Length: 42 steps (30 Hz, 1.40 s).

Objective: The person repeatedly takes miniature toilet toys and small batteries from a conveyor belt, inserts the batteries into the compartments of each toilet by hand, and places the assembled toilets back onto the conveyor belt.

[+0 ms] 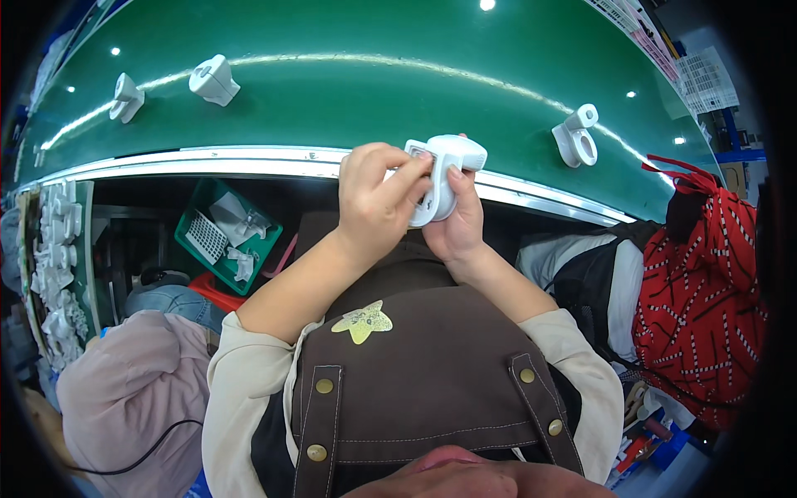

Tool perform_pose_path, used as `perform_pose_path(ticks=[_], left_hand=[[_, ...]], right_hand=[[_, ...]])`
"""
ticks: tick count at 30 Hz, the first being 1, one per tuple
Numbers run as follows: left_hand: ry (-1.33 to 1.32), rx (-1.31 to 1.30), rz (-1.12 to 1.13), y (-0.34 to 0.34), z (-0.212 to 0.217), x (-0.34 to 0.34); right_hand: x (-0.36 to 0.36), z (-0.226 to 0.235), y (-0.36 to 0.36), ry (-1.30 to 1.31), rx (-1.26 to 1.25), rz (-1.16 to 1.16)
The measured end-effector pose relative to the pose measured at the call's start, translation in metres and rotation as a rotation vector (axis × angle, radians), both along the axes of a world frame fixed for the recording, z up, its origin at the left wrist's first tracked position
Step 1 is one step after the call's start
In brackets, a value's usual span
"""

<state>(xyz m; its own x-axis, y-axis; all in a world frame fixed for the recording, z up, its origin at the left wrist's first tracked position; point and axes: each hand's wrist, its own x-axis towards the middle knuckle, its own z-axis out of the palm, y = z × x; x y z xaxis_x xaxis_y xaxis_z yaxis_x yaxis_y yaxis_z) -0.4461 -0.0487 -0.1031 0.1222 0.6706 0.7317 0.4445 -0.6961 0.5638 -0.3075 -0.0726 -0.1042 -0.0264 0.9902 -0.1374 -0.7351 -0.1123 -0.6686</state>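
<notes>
Over the table's near edge I hold a white plastic toy toilet (445, 158), tilted on its side. My right hand (462, 217) is closed round its right and lower side, with the thumb pressed on the white shell. From the left, my left hand (374, 192) is closed with its fingers pinched at the toy's open, frame-like end. Those fingertips partly cover that end, and any small part between them is too hidden to make out.
On the green table (332, 100) stand more toy toilets: one at far left (126, 98), another beside it (214, 80) and one at right (576, 135). Below the edge at left sits a green bin (226, 236) with white parts. A red patterned bag (701, 290) hangs at right.
</notes>
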Motion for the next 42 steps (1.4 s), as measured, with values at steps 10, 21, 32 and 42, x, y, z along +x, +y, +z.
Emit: perform_pose_path(ticks=[10, 21, 32, 42], left_hand=[[-0.247, 0.147, -0.343, -0.03, 0.013, -0.021], [-0.222, -0.009, -0.309, -0.019, 0.001, -0.045], [-0.296, -0.17, -0.197, -0.001, -0.023, -0.063], [-0.259, -0.223, -0.143, 0.0, -0.036, -0.068]], right_hand=[[0.033, 0.077, -0.037, -0.108, 0.128, 0.24], [0.057, 0.177, -0.032, 0.34, 0.7, 0.328], [0.016, 0.008, 0.134, -1.094, 0.509, 0.011], [0.015, 0.02, 0.172, -1.93, 0.614, 0.225]])
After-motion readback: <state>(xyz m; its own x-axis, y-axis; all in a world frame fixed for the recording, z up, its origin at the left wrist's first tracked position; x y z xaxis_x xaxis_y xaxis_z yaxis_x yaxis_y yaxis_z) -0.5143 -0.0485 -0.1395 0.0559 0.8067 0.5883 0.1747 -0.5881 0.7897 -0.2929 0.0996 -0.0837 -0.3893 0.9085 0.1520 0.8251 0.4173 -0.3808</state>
